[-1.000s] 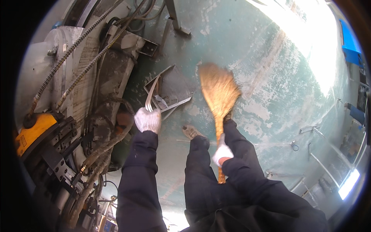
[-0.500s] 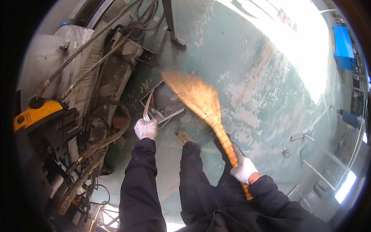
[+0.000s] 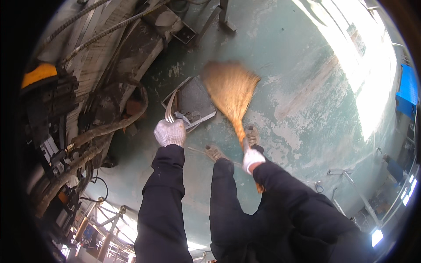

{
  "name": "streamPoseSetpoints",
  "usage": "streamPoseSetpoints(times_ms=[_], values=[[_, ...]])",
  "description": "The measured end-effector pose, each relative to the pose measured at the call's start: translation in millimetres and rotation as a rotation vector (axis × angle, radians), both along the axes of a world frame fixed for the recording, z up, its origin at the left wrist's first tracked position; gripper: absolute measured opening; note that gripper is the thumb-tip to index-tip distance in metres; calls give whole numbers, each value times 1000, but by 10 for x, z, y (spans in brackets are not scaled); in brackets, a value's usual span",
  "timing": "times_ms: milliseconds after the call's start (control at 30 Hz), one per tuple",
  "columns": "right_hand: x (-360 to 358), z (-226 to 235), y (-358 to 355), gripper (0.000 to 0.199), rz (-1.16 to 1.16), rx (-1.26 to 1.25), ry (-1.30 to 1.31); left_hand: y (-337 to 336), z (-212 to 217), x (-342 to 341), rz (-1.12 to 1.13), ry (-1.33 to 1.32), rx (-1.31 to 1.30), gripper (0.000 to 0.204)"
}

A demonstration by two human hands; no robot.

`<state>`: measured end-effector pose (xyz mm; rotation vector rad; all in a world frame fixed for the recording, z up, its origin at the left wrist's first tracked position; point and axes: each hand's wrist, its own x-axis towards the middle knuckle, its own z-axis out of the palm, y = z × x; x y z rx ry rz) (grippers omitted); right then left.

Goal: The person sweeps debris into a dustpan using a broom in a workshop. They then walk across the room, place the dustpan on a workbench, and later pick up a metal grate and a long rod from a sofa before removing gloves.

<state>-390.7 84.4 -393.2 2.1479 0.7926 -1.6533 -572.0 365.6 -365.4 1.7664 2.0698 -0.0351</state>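
Note:
In a white knit glove, my left hand (image 3: 170,133) is closed around the pale strap handle (image 3: 170,108) of a grey dustpan (image 3: 195,97). Bits of light-coloured debris (image 3: 183,117) lie in the pan near my fist. My right hand (image 3: 253,159), also gloved, grips a straw broom (image 3: 231,90) by its bound handle, whose end pokes out below the hand. The fan of bristles spreads just right of the dustpan, its far tips blurred by motion. Whether the bristles touch the floor or the pan I cannot tell.
Heavy machinery with thick hoses (image 3: 107,128) and cables lines the left side. A metal stand leg (image 3: 226,22) rises beyond the dustpan. My shoes (image 3: 215,152) are on the worn green floor (image 3: 280,114). Sunlight falls at far right, near a blue object (image 3: 407,90) and metal rails (image 3: 362,193).
The broom has swung upright, its bristles now beside the dustpan, and my right hand has moved left and farther out. My left hand keeps hold of the strap. The whole view has shifted.

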Motion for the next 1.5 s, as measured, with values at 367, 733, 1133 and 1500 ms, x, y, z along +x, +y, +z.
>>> streamPoseSetpoints(times_ms=[367, 733, 1133, 1500], values=[[508, 1693, -580, 106, -198, 202, -100, 129, 70, -184, 47, -50, -41, 37], [54, -78, 144, 87, 105, 152, 14, 143, -77, -173, 60, -67, 77, 35], [711, 2069, -937, 110, -255, 118, -146, -427, 283, -890, 6, -139, 7, 32], [516, 603, -642, 111, -95, 37, -255, -949, 414, -1165, 124, -77, -49, 30]])
